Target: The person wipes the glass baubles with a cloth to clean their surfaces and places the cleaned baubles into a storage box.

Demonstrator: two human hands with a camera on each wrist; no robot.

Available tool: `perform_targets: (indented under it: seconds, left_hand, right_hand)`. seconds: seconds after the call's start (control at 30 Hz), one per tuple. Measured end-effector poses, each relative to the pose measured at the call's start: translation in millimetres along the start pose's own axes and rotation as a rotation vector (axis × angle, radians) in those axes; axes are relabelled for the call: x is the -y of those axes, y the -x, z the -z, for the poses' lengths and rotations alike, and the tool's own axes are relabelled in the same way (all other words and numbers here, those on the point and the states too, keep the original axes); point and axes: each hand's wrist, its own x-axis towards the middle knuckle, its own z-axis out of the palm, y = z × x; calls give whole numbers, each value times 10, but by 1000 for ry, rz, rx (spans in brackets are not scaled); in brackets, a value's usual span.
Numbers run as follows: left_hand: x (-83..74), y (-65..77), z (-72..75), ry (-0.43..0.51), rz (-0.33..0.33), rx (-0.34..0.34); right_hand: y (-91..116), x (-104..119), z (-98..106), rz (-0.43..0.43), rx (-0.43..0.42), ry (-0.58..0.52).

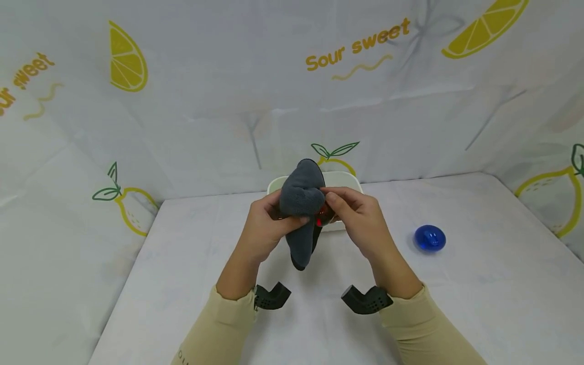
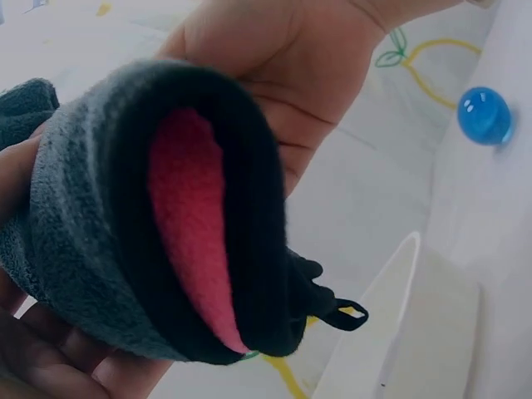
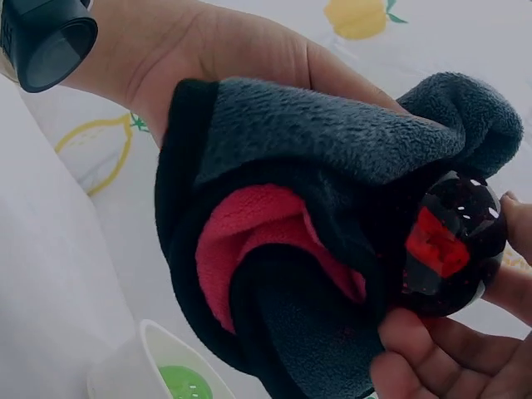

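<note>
Grey plush cloth (image 1: 303, 195) sat bunched in your left hand (image 1: 266, 223), thumb clamped over it, while your right hand (image 1: 367, 218) pinched a red-and-black ball (image 3: 453, 245) against it (held before the white container (image 1: 344, 178)); wiping seemed the step in hand, and the next move likely called for turning the ball

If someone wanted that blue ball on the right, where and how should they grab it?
Probably from above, thumb and fingers on opposite sides of its widest part. The blue ball is smooth and rounded with no handle showing, and rests on the white table apart from the white container. The right hand is nearer, but holds the red ball.
</note>
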Motion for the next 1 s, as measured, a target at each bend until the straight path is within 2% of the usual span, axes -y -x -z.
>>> perform_targets:
  seconds: [0.2, 0.33, 0.53, 0.73, 0.87, 1.0]
  left_hand:
    - [1, -5, 33, 15, -10, -71]
    - [0, -11, 42, 29, -27, -81]
    - [-11, -8, 20, 42, -49, -86]
    - [-1, -5, 15, 56, -87, -73]
    - [1, -8, 11, 34, -93, -81]
    - [1, -1, 2, 13, -95, -62]
  right_hand:
    - [32, 20, 21, 55, 142, 48]
    - [30, 28, 17, 85, 169, 59]
    - [17, 26, 16, 56, 77, 17]
    - [13, -11, 1, 161, -49, 109]
    - [14, -15, -17, 224, -70, 131]
    - [15, -14, -19, 173, -76, 71]
